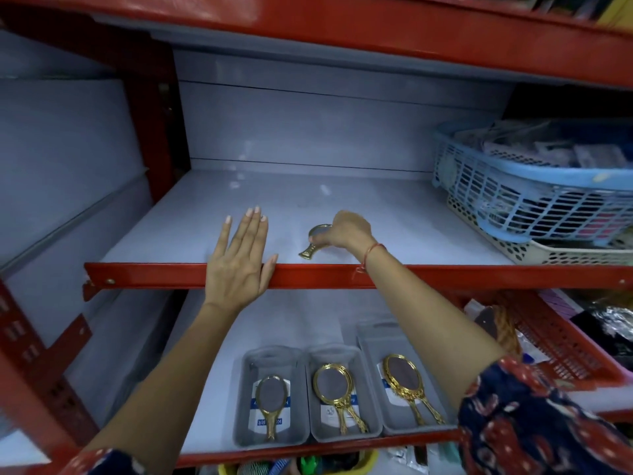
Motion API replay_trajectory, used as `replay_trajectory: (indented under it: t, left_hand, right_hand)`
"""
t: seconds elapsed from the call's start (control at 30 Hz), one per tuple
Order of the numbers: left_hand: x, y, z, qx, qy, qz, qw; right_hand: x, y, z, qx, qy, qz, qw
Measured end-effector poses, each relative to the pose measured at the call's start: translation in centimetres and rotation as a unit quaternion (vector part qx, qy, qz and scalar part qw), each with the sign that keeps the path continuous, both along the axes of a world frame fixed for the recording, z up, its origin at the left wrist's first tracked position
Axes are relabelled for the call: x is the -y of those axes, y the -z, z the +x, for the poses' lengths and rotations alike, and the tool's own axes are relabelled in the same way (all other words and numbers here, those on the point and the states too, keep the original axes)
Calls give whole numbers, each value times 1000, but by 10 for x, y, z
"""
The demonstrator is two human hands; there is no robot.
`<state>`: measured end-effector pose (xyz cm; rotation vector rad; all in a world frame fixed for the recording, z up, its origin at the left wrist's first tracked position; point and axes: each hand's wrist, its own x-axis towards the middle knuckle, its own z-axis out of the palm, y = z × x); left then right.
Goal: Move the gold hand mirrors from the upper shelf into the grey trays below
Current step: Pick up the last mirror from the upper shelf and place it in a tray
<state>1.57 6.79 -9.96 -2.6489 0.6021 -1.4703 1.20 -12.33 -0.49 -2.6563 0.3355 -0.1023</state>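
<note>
Right hand (pixel 342 231) grips gold mirror (pixel 313 243) near shelf edge (pixel 308 274); left hand (pixel 239 265) flat.

- At your three o'clock, a blue basket (pixel 513 197) sits nested in a cream perforated tray (pixel 565 255).
- At four o'clock, a red basket (pixel 561 341).
- At six o'clock, a yellow bin (pixel 359 466).

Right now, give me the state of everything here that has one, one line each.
Left hand: open, flat on the upper shelf's edge.
Right hand: closed on the last mirror, which lies on the shelf.
Left tray: one mirror inside.
Middle tray: two mirrors, it seems.
Right tray: two mirrors, it seems.
Blue basket: full.
</note>
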Motion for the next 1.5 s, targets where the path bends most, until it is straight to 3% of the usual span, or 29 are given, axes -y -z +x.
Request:
replay_trajectory:
  t: [0.4,0.63,0.7,0.87,0.97,1.17,1.5]
  left_hand:
    - [0,3,3,53,23,-2,998]
    - [0,4,4,49,24,-1,999]
    - [0,4,4,47,21,1,999]
    - [0,4,3,52,20,0,998]
    - [0,4,3,55,22,-2,998]
    - [0,4,2,52,23,-1,998]
    - [-2,4,-2,31,20,14,999]
  right_hand:
    - [14,-3,15,-83,-13,-42,996]
    - [25,-5,22,-91,-10,33,995]
    - [32,-6,26,-83,0,95,992]
    - [49,-28,2,-13,18,366,931]
    - [57,-40,-23,5,2,465,885]
    - [64,-27,-82,-17,-49,546,836]
    - [44,77,-126,-156,-27,589,793]
